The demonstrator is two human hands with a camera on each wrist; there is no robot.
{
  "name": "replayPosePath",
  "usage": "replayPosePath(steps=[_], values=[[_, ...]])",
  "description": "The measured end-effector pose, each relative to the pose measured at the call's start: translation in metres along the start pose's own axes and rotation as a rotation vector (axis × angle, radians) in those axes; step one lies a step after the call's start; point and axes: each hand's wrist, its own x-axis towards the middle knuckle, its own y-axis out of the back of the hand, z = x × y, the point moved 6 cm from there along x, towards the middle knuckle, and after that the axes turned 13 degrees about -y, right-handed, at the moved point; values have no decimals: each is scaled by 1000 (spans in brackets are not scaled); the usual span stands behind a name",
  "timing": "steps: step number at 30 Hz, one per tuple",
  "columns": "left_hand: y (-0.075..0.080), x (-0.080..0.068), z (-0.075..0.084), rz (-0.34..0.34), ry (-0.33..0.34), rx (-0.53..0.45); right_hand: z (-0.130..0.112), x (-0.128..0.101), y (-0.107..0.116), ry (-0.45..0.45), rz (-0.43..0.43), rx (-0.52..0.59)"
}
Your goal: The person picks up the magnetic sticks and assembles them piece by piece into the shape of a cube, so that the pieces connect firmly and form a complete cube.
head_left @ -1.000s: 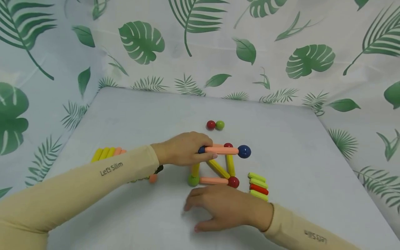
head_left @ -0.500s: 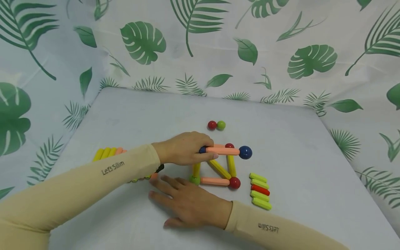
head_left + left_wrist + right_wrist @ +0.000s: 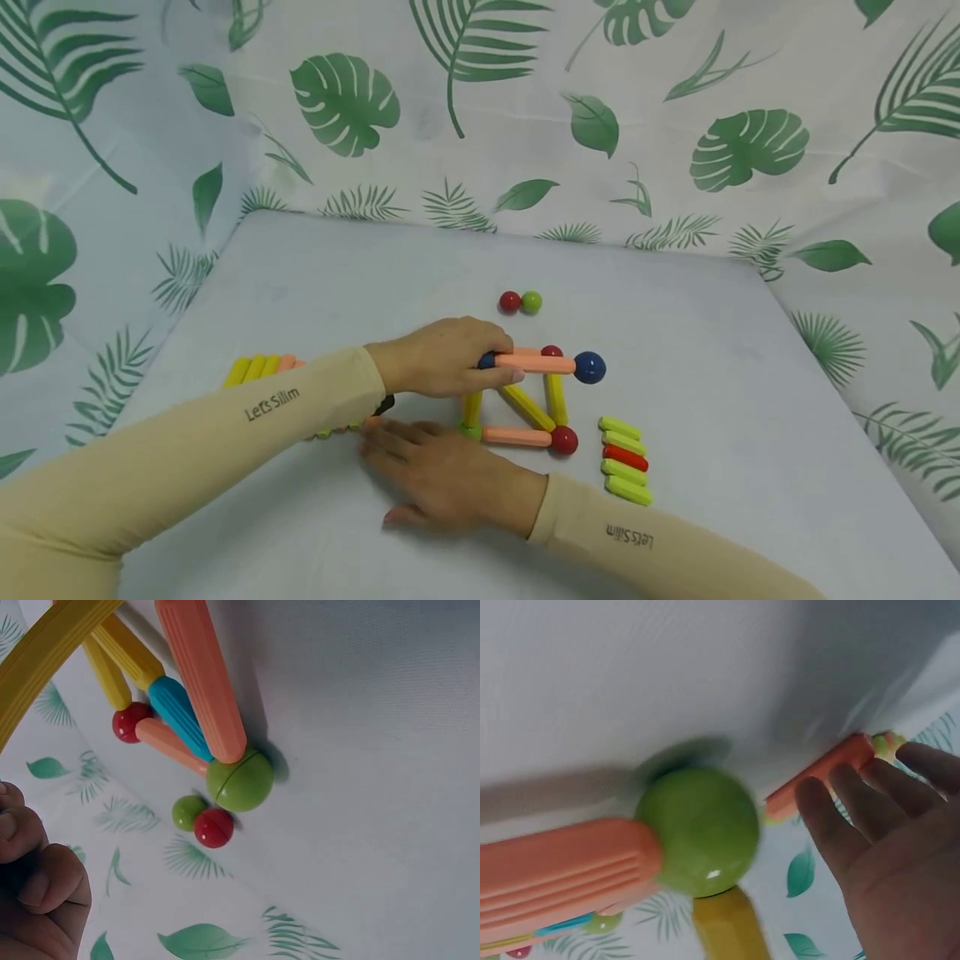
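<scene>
My left hand [image 3: 446, 358] grips the upper left of a ball-and-stick frame built from magnetic building sticks, at a blue ball [image 3: 487, 360] and the salmon stick [image 3: 536, 362] joined to it. Another blue ball [image 3: 590, 367] caps that stick's right end. Below are yellow sticks [image 3: 528, 407], a red ball [image 3: 564, 440] and a green ball [image 3: 697, 832]. My right hand [image 3: 457, 479] is low over the table, left of the frame's front. In the right wrist view its extended fingers are at a loose salmon stick [image 3: 821, 776]; whether they touch it is unclear.
Yellow and salmon sticks [image 3: 255, 367] lie in a row at the left, partly behind my left sleeve. Several short lime sticks [image 3: 627, 489] and a red one [image 3: 625, 457] lie at the right. A loose red ball [image 3: 510, 302] and green ball [image 3: 532, 302] sit behind the frame.
My right hand has moved left from in front of the frame to the salmon stick, uncovering the short sticks at the right. The left hand keeps its hold on the frame.
</scene>
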Motion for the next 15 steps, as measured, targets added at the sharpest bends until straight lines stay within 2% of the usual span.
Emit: replayPosePath(steps=[4, 9, 11, 15], values=[[0, 0, 1, 4, -12, -1, -7, -1, 8, 62, 69, 26], [-1, 0, 1, 10, -17, 10, -9, 0, 10, 102, 159, -160], [-1, 1, 1, 12, -21, 12, -9, -1, 8, 117, 167, -227], [-2, 0, 1, 15, -24, 10, -11, -4, 6, 150, 134, -275]])
